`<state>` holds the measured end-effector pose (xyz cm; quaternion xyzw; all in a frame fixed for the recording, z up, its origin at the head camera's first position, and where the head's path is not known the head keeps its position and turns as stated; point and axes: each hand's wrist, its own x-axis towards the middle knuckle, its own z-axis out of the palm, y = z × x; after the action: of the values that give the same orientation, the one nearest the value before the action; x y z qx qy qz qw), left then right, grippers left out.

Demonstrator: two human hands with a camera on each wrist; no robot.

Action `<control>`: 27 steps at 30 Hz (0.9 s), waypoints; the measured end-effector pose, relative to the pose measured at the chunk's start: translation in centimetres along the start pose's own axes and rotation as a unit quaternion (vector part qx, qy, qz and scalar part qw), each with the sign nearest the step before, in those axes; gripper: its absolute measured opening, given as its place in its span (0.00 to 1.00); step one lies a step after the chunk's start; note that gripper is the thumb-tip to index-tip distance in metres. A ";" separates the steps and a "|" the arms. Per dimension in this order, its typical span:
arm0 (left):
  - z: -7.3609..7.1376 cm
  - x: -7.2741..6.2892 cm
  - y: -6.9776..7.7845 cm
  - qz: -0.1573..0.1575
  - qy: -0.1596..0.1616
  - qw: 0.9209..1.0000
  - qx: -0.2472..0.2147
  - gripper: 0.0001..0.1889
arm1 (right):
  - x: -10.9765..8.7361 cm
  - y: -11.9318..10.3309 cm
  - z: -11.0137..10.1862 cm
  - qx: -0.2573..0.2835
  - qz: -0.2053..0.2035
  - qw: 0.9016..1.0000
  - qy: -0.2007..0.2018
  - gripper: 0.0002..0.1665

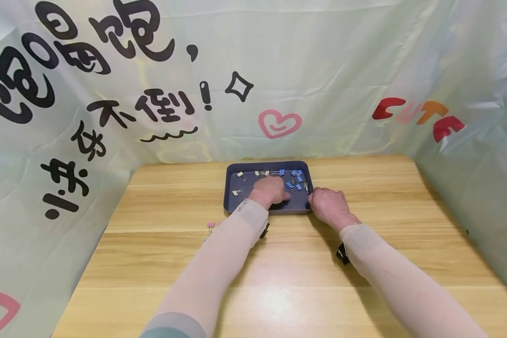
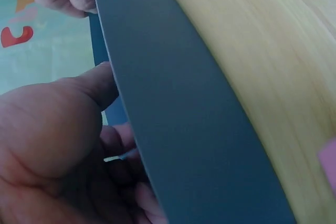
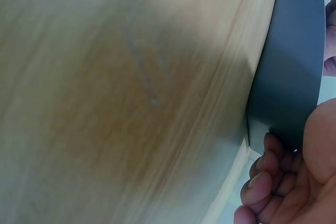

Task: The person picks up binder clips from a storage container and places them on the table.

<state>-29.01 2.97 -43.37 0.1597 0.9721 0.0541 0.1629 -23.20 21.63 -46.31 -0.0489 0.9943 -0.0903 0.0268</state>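
A dark blue-grey tray (image 1: 300,210) on the wooden table holds several small binder clips. Blue binder clips (image 1: 296,172) lie mostly in its back right part. Cream ones, such as a cream binder clip (image 1: 236,192), lie to the left and back, and one is by the right wall. My left hand (image 1: 270,188) reaches over the front wall into the tray, fingers bent. Its thumb (image 2: 100,85) is beside the wall; whether a clip is between the fingers is hidden. My right hand (image 1: 331,206) grips the tray's front right corner, with curled fingers (image 3: 268,163) against the outer wall.
Pink binder clips (image 1: 211,225) lie on the table (image 1: 287,272) in front of the tray, partly covered by my left forearm. Printed cloth (image 1: 321,61) hangs behind the table and along both sides.
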 end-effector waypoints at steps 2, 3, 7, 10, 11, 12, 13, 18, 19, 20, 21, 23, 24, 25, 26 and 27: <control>0.1 0.0 0.4 -0.006 -0.004 1.000 0.002 0.26 | 0.0 0.0 0.0 -0.001 0.001 1.000 0.001 0.18; 0.1 0.0 0.5 -0.008 -0.005 1.000 0.002 0.26 | 0.0 0.0 0.1 -0.001 0.001 1.000 0.001 0.19; 0.3 0.1 0.9 -0.010 -0.013 1.000 0.004 0.24 | 0.0 -0.1 0.1 0.001 0.004 1.000 0.003 0.20; 0.3 0.2 0.8 -0.008 -0.020 1.000 -0.003 0.22 | 0.0 -0.1 0.1 0.000 0.004 1.000 0.005 0.20; 0.3 0.3 0.6 -0.008 -0.024 1.000 -0.010 0.21 | 0.0 -0.1 0.1 0.001 0.002 1.000 0.005 0.20; 0.2 0.3 0.5 -0.005 -0.027 1.000 -0.013 0.21 | 0.0 -0.1 0.1 0.001 0.002 1.000 0.006 0.20; 0.1 0.2 0.2 -0.004 -0.029 0.999 -0.017 0.20 | 0.0 -0.1 0.1 0.002 0.002 1.000 0.006 0.20; -1.3 -1.0 -0.9 0.002 -0.025 0.998 -0.066 0.20 | -0.1 -0.1 0.0 0.008 0.004 1.000 0.004 0.20; -1.6 -1.5 -1.1 0.001 -0.023 0.997 -0.076 0.20 | -0.1 -0.1 0.0 0.007 0.004 1.000 0.003 0.20; -2.0 -2.0 -1.3 0.001 -0.022 0.996 -0.087 0.20 | -0.1 -0.1 0.0 0.007 0.004 1.000 0.002 0.20; -2.3 -2.5 -1.5 0.001 -0.019 0.995 -0.094 0.20 | -0.1 -0.1 0.1 0.006 0.004 1.000 0.001 0.20; -3.0 -3.8 -2.0 -0.003 -0.020 0.994 -0.108 0.20 | -0.1 0.0 0.1 0.008 0.004 1.000 0.000 0.21; -3.4 -4.5 -2.2 -0.006 -0.020 0.993 -0.116 0.20 | -0.1 0.0 0.1 0.008 0.004 1.000 0.000 0.21; -3.8 -5.2 -2.4 -0.008 -0.020 0.993 -0.120 0.20 | -0.1 0.0 0.2 0.009 0.004 1.000 -0.001 0.21; -4.2 -6.0 -2.6 -0.011 -0.014 0.992 -0.122 0.21 | 0.0 0.0 0.2 0.009 0.004 1.000 -0.001 0.21; -4.6 -6.8 -2.9 -0.015 -0.012 0.992 -0.123 0.22 | 0.0 0.1 0.2 0.009 0.003 1.000 -0.002 0.21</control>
<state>-25.27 -2.21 -37.49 0.1250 0.9584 0.1687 0.1936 -23.21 21.65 -46.50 -0.0461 0.9936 -0.0991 0.0295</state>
